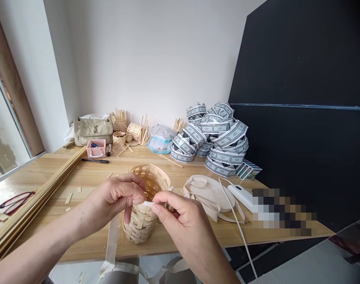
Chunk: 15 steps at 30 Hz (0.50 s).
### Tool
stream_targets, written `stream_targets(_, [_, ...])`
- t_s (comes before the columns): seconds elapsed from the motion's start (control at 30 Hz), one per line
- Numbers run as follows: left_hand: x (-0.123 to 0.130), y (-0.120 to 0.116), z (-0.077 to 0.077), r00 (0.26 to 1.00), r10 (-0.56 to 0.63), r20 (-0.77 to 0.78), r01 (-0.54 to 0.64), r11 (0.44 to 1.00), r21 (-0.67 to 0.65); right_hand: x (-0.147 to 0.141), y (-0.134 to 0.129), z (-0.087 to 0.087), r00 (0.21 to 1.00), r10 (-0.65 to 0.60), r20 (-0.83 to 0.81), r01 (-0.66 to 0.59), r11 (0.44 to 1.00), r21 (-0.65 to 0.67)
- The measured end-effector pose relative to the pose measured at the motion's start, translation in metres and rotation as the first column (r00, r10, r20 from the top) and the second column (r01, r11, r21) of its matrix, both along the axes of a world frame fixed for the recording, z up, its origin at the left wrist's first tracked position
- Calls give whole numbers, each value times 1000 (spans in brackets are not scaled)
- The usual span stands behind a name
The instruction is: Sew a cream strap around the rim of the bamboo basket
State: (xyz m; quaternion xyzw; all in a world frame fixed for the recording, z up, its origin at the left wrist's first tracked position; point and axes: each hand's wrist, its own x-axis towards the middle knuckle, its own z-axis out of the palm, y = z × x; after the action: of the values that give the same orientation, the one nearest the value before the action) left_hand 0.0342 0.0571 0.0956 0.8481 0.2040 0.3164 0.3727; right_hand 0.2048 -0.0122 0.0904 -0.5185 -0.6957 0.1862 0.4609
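Observation:
A small woven bamboo basket (138, 225) stands on the table in front of me, its open top tilted a little to the far side. At its near rim, my left hand (122, 193) pinches a cream cloth ribbon (111, 240) between thumb and fingers. My right hand (184, 215) pinches the same ribbon a short way to the right, with a short white stretch showing between the fingertips. From the left hand, the ribbon runs down over the table edge to my lap. Both hands hide part of the rim.
Right of the basket lie a cream oval piece (209, 189) with loose ribbon and a white corded device (241, 197). Long bamboo strips (49, 185) lie at left. Behind are patterned paper rings (224, 146), a pink box (96, 149), a handbag (92, 132) and small baskets (119, 137).

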Motion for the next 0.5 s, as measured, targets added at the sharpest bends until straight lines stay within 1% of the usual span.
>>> stream_targets(0.1, [-1, 3, -6, 1000, -7, 22, 6, 1000, 19, 0, -1, -1, 1000, -7, 13, 7, 1000, 13])
stream_targets(0.17, [-1, 5, -12, 998, -4, 64, 4, 1000, 6, -1, -1, -2, 1000, -11, 16, 11, 1000, 18])
stream_targets(0.27, [1, 5, -17, 992, 29, 120, -28, 1000, -12, -2, -1, -3, 1000, -20, 16, 20, 1000, 1])
stream_targets(0.37, [2, 2, -13, 993, 64, 99, -62, 998, -25, -3, -1, -3, 1000, -25, 17, 25, 1000, -18])
stream_targets(0.5, [5, -3, -4, 995, 65, 69, -61, 997, -53, -3, -1, -3, 998, -51, 20, 52, 998, -30])
